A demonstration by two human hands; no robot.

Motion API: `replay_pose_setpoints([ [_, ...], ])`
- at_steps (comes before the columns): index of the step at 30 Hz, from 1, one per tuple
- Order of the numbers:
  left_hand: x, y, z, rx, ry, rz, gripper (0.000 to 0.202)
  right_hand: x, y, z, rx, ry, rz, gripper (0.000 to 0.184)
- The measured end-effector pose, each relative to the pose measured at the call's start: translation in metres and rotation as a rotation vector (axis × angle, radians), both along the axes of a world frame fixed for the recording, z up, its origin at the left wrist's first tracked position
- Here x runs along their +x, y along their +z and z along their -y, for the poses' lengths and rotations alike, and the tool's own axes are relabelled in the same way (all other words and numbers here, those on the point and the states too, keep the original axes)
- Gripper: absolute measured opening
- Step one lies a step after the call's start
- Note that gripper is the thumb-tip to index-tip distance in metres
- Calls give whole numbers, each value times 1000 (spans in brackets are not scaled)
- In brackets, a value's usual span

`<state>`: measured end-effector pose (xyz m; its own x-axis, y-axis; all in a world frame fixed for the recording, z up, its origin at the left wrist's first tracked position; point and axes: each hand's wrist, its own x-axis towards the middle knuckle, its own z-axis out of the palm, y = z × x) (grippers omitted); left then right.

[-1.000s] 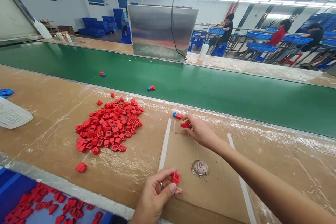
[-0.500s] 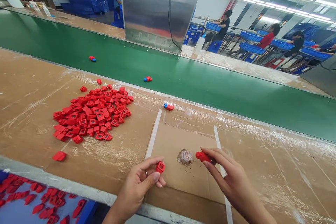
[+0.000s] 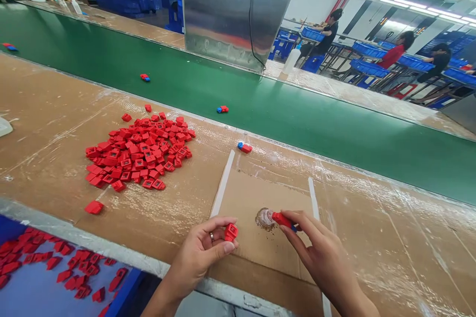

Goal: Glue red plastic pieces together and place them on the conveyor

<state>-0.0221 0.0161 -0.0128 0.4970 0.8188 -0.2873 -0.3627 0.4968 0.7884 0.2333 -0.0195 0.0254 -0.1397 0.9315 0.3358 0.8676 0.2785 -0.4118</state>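
Left hand (image 3: 195, 255) is pinched shut on a red square plastic part (image 3: 231, 232), gripped between thumb and fingertips just over the near left corner of a cardboard sheet (image 3: 260, 242). Ring (image 3: 211, 236) on one finger. Right hand (image 3: 323, 247) is also pinched shut, thumb and forefinger on a slim red part with a blue end (image 3: 282, 220). The red tip of that part touches a round patch of brownish paste (image 3: 265, 219) near the middle of the sheet; exact substance too small to tell. Hands are apart, not touching, with a short gap between the two held parts. Cardboard sheet lies on the brown table (image 3: 44, 109) at its near edge, between two white strips (image 3: 223, 183) (image 3: 314, 198). One red-and-blue piece (image 3: 244, 147) sits just past the sheet's far end. Large loose pile of red parts (image 3: 139, 151) is on the table left of the sheet, with a single red part (image 3: 94, 207) lying apart from it toward the near edge. Blue tray (image 3: 130, 282) sits off the near left edge, holding more red parts (image 3: 63, 270). Green conveyor belt (image 3: 260, 109) runs along the far edge, with small red-and-blue pieces (image 3: 222, 109) on it. Beyond it: steel panel (image 3: 234, 10), seated co-workers (image 3: 394, 54) at blue crates, well away.
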Motion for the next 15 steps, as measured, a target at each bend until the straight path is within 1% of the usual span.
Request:
replay_pose_setpoints([
  [6, 1, 3, 1, 15, 23, -17, 36, -2, -3, 2, 4, 12, 25, 18],
  [9, 1, 4, 1, 30, 32, -24, 34, -3, 1, 1, 1, 22, 43, 16],
  [12, 1, 4, 2, 54, 31, -39, 30, -4, 7, -2, 32, 18, 45, 15],
  [15, 2, 4, 3, 63, 11, -57, 31, -4, 12, -4, 48, 13, 32, 16],
])
